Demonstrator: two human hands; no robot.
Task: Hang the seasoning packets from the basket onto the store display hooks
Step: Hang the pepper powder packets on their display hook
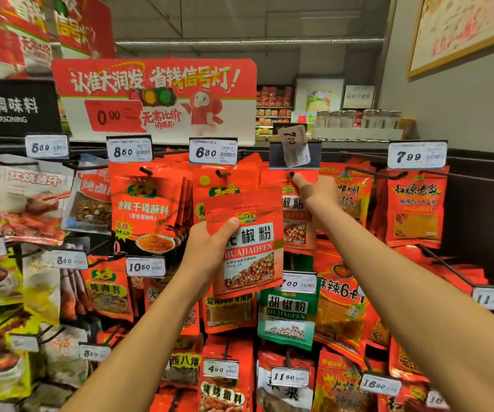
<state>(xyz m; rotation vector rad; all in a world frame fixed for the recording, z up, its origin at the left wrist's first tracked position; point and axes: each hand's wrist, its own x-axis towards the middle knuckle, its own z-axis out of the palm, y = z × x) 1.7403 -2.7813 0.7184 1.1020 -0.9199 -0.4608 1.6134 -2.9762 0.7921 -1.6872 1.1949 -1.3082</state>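
Observation:
My left hand (210,243) grips a red Huajiaofen seasoning packet (251,251), thumb across its upper left front, and holds it upright in front of the display. My right hand (318,193) reaches up to the same kind of packet (296,221) hanging on a display hook (291,174); its fingertip touches the packet top just beside the hook's black tip. Above that hook, a loose 7.00 price label (294,147) sits crooked in its holder. The basket is out of view.
Rows of hooks carry red, green and yellow seasoning packets (147,209) on all sides, with price tags (213,151) at the hook ends. A red promotional sign (156,96) stands above. A bare black hook (459,175) juts out at the right.

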